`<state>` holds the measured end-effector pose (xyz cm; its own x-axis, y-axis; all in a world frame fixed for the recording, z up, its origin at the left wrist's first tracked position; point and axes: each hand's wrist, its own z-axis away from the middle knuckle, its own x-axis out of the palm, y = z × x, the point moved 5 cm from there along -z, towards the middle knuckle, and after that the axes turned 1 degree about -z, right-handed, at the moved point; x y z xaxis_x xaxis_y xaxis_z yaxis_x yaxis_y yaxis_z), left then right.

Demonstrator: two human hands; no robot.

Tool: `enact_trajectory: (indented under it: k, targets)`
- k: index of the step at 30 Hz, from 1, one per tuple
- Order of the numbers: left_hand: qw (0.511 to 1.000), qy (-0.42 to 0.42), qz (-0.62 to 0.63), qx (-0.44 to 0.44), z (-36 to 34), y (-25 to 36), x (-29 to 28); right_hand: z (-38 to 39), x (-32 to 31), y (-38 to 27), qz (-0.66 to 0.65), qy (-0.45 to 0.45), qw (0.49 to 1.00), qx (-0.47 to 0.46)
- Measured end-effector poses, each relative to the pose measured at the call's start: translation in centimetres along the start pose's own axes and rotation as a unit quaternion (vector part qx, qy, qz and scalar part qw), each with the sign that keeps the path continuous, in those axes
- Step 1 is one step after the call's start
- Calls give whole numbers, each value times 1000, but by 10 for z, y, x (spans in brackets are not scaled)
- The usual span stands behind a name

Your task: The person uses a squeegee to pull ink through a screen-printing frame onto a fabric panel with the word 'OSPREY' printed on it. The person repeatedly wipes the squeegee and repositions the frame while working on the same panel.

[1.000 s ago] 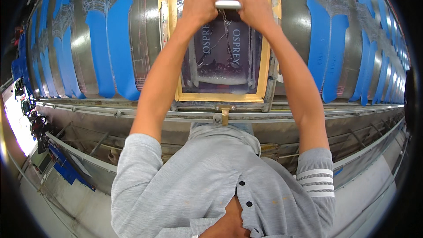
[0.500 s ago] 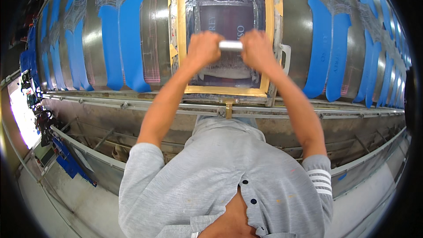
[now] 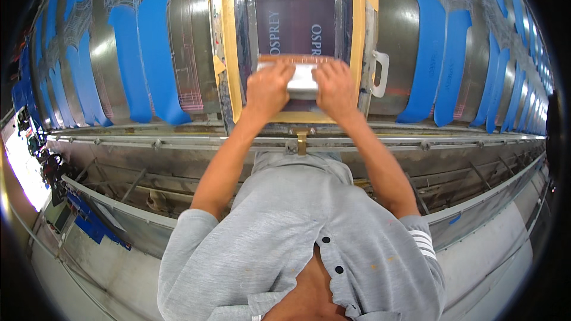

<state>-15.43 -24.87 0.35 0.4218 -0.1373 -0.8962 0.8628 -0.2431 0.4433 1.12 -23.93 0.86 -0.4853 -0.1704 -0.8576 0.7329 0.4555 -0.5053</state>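
Note:
Both my hands grip a squeegee (image 3: 303,78) with a silver metal holder and an orange-brown edge showing along its far side. My left hand (image 3: 269,88) is closed round its left part, and my right hand (image 3: 336,86) round its right part. The squeegee lies crosswise over the near half of a screen printing frame (image 3: 357,21), whose border is covered with yellow tape. Beyond my hands, the dark mesh (image 3: 294,15) shows a purplish rectangle with pale lettering. The mesh just under the squeegee is hidden.
A white handle (image 3: 380,74) juts from the frame's right side. Blue fabric pieces (image 3: 159,59) lie on the long metal table (image 3: 199,41) to the left, and more blue pieces (image 3: 425,59) to the right. A metal rail (image 3: 238,144) runs along the table's near edge.
My hands have pulled the squeegee toward me and tipped it, so its broad silver face and orange-brown edge now show. More of the lettered mesh is uncovered.

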Motion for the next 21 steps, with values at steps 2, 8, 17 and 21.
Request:
enact_trajectory:
  k: [2, 8, 17, 21]
  targets:
    - [1000, 5, 12, 9, 41, 13, 9, 36, 6, -17, 3, -27, 999, 19]
    - [1000, 13, 8, 25, 30, 3, 14, 10, -7, 45, -171, -66, 982, 33]
    - [996, 54, 23, 61, 0, 5, 70, -12, -11, 258, 21, 175, 898, 403]
    - [997, 40, 7, 70, -1, 24, 75, 14, -10, 284, -47, 212, 904, 369]
